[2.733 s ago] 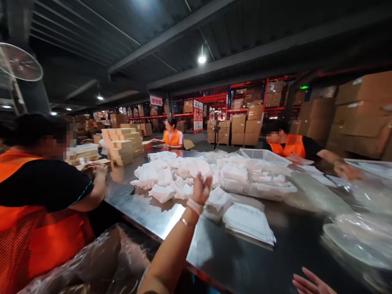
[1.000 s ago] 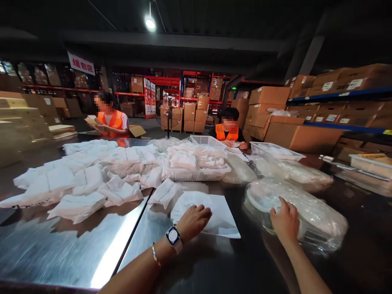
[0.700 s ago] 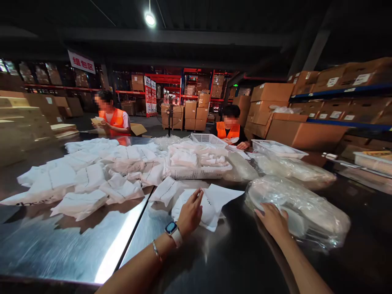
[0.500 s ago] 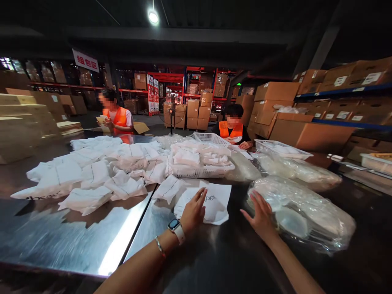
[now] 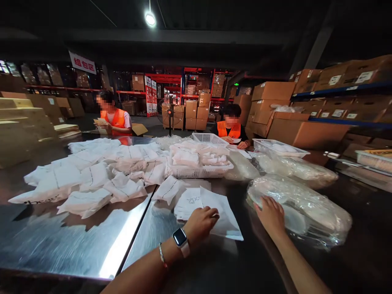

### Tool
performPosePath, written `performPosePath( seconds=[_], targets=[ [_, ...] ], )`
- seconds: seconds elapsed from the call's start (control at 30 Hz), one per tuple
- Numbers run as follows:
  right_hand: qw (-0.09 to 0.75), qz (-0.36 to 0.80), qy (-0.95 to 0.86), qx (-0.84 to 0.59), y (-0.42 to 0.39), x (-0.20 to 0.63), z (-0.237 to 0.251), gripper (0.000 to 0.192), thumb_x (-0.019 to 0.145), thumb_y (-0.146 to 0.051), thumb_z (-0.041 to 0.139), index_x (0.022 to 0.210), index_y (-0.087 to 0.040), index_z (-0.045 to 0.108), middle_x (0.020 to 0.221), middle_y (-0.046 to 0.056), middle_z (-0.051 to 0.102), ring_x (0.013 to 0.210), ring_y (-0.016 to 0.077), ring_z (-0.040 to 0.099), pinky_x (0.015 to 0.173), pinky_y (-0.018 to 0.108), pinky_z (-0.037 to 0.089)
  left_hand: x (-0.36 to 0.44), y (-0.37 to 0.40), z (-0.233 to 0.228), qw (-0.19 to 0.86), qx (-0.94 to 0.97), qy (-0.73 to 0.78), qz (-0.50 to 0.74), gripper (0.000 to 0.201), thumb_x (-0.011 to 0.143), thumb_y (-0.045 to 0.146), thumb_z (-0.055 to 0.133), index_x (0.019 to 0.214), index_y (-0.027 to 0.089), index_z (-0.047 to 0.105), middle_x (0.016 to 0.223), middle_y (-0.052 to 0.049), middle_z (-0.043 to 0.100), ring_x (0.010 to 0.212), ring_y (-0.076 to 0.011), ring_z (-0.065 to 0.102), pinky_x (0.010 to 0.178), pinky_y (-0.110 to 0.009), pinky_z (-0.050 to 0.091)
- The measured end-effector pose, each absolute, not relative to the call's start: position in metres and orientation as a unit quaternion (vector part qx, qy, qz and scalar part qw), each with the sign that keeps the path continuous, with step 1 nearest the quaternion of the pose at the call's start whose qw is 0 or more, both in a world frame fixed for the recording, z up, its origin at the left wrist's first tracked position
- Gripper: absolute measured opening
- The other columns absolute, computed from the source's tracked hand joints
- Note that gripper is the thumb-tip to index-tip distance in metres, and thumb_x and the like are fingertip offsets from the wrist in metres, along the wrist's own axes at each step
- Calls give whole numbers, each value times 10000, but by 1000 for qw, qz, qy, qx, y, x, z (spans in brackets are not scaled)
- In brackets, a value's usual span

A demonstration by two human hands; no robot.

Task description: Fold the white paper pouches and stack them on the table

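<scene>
My left hand (image 5: 203, 222), with a watch on its wrist, pinches the edge of a flat white bag (image 5: 225, 212). This bag lies slanted, partly over a stack of similar white bags (image 5: 187, 204) with dark lettering. My right hand (image 5: 271, 216) rests at the near left end of a clear plastic bag (image 5: 318, 204), thumb apart from the bent fingers. Inside that plastic a pale round item (image 5: 295, 219) shows beside my hand. No held object is visible in the right hand, though its fingertips are partly hidden against the plastic.
Filled white pouches (image 5: 92, 175) cover the table's left side. A white basket (image 5: 200, 169) holds more pouches. Further clear plastic bags (image 5: 294, 165) lie to the right, near another white basket (image 5: 280, 153). Two people in orange vests are across the table, one handling a paper-like item.
My left hand has closed on the top white bag and drawn it toward me and rightward off the stack. My right hand has moved right onto the clear plastic bag.
</scene>
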State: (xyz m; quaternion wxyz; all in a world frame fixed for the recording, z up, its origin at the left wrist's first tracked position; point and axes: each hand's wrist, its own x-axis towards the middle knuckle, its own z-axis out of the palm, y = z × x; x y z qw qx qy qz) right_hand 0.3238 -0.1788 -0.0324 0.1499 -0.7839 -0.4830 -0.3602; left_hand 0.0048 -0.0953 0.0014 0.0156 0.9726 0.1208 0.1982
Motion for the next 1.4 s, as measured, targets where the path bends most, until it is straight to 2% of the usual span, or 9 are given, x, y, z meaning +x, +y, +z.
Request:
performPosePath(
  seconds=[0.13, 0.3, 0.37, 0.5, 0.67, 0.83, 1.07, 1.2, 1.4],
  targets=[
    [64, -255, -453, -852, -187, 347, -33, 405, 898, -331, 475, 1167, -59, 608, 1020, 169, 690, 994, 271, 623, 978, 401, 368, 6, -98, -4, -18, 982, 98, 161, 400, 782, 474, 638, 1015, 150, 603, 1141, -86, 580, 991, -246, 536, 913, -417, 420],
    [56, -220, -442, -868, -187, 343, -24, 311, 837, -93, 420, 1009, -108, 678, 854, 140, 706, 780, 249, 652, 785, 372, 428, -2, -72, -3, -51, 963, 213, 157, 202, 848, 162, 480, 1001, 125, 607, 1185, -116, 553, 997, -236, 535, 904, -420, 384],
    [62, -221, -429, -873, -191, 341, -17, 335, 775, -35, 426, 967, -118, 687, 817, 137, 703, 765, 250, 650, 770, 364, 426, -7, -65, 3, -33, 956, 241, 161, 210, 859, 211, 505, 1012, 114, 611, 1167, -125, 565, 1014, -252, 539, 915, -432, 379],
    [78, -240, -431, -866, -212, 331, -12, 354, 737, 1, 428, 906, -158, 695, 887, 119, 705, 904, 237, 641, 924, 373, 376, -8, -75, 15, 27, 961, 190, 198, 319, 876, 385, 554, 1067, 135, 609, 1135, -97, 608, 1005, -241, 569, 873, -380, 419],
    [58, -320, -450, -832, -229, 298, -18, 303, 777, -81, 469, 987, -167, 670, 854, 111, 704, 915, 289, 631, 1010, 569, 235, 7, -107, 2, 30, 979, 78, 188, 213, 923, 167, 435, 867, 152, 640, 950, -57, 668, 838, -172, 613, 736, -288, 453],
    [65, -305, -481, -819, -218, 285, -14, 190, 826, -163, 484, 848, -138, 671, 849, 141, 699, 834, 273, 645, 860, 444, 422, 12, -111, -18, 47, 985, 45, 161, 152, 895, 132, 499, 925, 140, 648, 1001, -66, 669, 859, -174, 610, 738, -262, 477],
    [386, -273, -578, -665, -250, 212, -42, 250, 793, -340, 492, 922, -217, 667, 964, 72, 716, 966, 253, 653, 823, 376, 540, 6, -109, -7, 74, 954, 175, 232, 348, 878, 63, 399, 1148, 168, 592, 1182, -89, 595, 967, -206, 578, 794, -307, 527],
    [404, -226, -640, -614, -264, 151, -64, 348, 697, -226, 494, 993, -213, 676, 961, 58, 728, 847, 235, 692, 719, 340, 577, 5, -105, -6, 130, 939, 160, 276, 434, 835, 75, 457, 1255, 164, 520, 1271, -100, 541, 1139, -218, 528, 962, -339, 500],
    [402, -203, -665, -595, -241, 151, -41, 259, 804, -179, 458, 966, -218, 657, 986, 51, 717, 981, 210, 661, 830, 319, 551, 13, -107, -12, 159, 927, 102, 324, 499, 789, -36, 339, 1231, 115, 514, 1213, -127, 566, 1295, -213, 423, 1069, -351, 442]
  ],
)
